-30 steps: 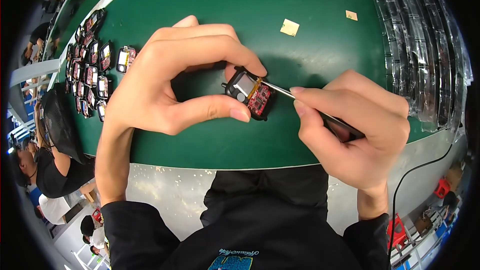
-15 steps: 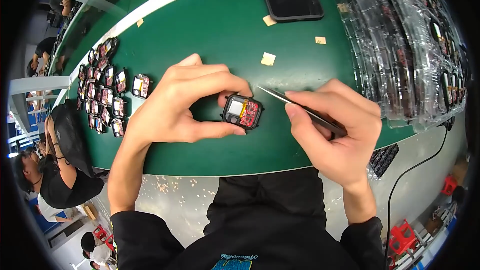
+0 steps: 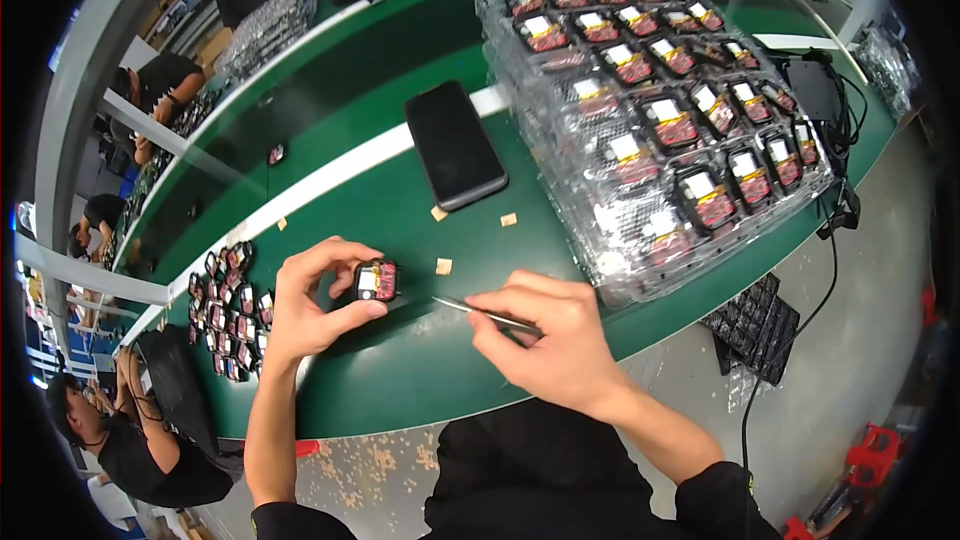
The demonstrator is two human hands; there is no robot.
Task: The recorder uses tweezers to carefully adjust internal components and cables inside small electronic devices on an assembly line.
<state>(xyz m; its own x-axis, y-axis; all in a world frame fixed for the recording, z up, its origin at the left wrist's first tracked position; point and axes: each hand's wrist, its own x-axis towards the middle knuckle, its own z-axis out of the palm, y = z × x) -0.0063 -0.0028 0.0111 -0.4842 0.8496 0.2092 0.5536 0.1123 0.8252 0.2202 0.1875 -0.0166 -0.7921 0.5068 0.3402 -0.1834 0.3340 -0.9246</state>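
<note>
My left hand (image 3: pixel 312 302) pinches a small black electronic module with a red board and white label (image 3: pixel 376 281) just above the green table (image 3: pixel 400 380). My right hand (image 3: pixel 545 340) grips thin metal tweezers (image 3: pixel 470 309), whose tip points left and stops a short way from the module. A small tan square (image 3: pixel 443 265) lies on the table between the two hands.
A group of several similar modules (image 3: pixel 232 310) lies at the left. A black phone (image 3: pixel 454 145) lies face down farther back. Clear plastic trays with several modules (image 3: pixel 660 110) are stacked at the right. Other people work at the left and behind.
The view has tilted up, showing more of the table and trays. The tweezers' tip has drawn away from the module to the right. My left hand still holds the module.
</note>
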